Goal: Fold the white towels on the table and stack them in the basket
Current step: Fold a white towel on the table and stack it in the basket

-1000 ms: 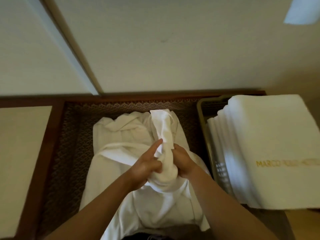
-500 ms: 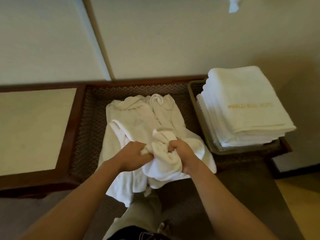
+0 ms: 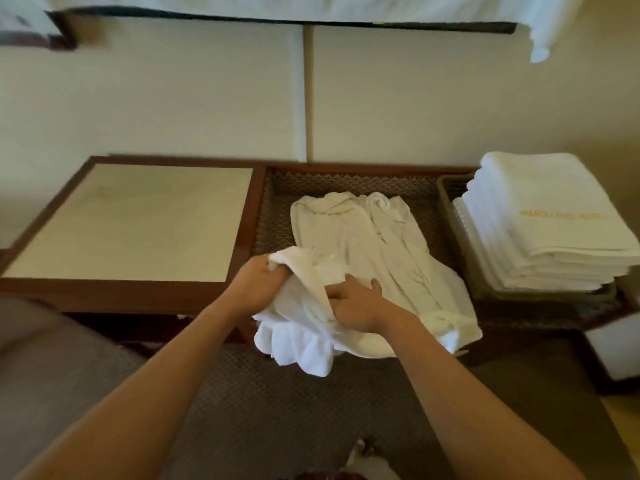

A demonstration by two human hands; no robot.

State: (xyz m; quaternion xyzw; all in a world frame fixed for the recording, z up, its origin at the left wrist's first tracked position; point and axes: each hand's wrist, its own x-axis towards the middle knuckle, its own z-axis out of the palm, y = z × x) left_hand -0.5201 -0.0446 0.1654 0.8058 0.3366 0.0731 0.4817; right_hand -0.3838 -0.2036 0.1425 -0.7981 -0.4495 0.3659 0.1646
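Observation:
A crumpled white towel [image 3: 301,327] hangs over the front edge of the low table [image 3: 346,185]. My left hand [image 3: 258,284] grips its upper left corner, fingers curled into the cloth. My right hand [image 3: 356,301] holds the bunched middle of the same towel. Behind them more white cloth [image 3: 374,244] lies spread on the woven table top. At the right stands the basket [image 3: 450,192] with a stack of several folded white towels [image 3: 547,223], the top one bearing gold lettering.
A wooden-framed panel with a pale top [image 3: 131,220] adjoins the table at the left. A cream wall [image 3: 207,98] rises behind. Dark patterned carpet [image 3: 277,410] covers the floor in front, and a white box [image 3: 620,348] sits low at the right.
The view has pulled back and up. My left hand has shifted left to the towel's corner, and the bunched towel has been drawn toward the table's front edge.

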